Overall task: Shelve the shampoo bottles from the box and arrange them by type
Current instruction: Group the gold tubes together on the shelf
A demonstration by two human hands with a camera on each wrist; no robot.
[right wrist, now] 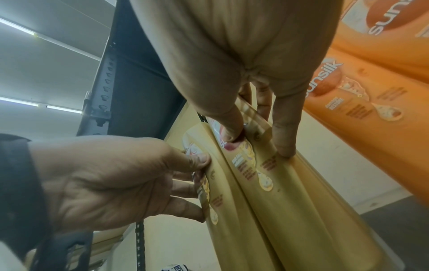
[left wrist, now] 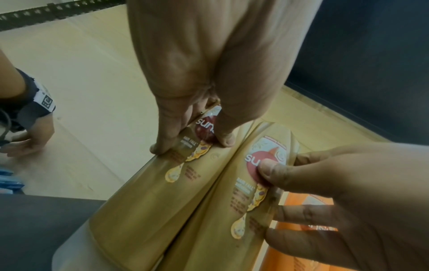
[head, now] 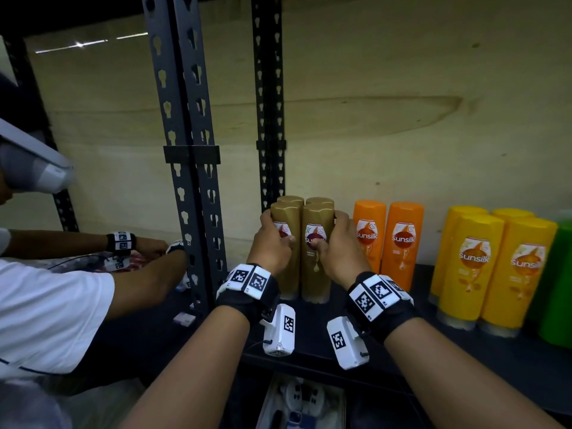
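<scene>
**Gold bottles held from both sides on the dark shelf**

Gold plastic shampoo bottles [head: 301, 252] stand upright in a tight block of four on the dark shelf [head: 387, 345], two in front and two behind, beside the perforated black metal upright [head: 268, 119]. The left hand [head: 272, 246] curls round the front left bottle, thumb on its label; the right hand [head: 339, 249] curls round the front right one the same way, so the block sits clamped between the two hands.

Only the head view shows the rest of the row: two orange plastic shampoo bottles [head: 388, 243] just right of the gold ones, then a cluster of yellow plastic shampoo bottles [head: 492, 267], and a green bottle [head: 557, 286] at the frame edge. It also shows a second person in a white sleeve [head: 52, 308] working at the next bay.

The left wrist view gives the close grip: the right hand's thumb [left wrist: 269, 170] pressed on the red label disc, fingers wrapped round the bottle's side. The right wrist view shows the left hand's fingers [right wrist: 185, 188] lying along the other bottle's outer side and the two front bottles touching along their length.
</scene>
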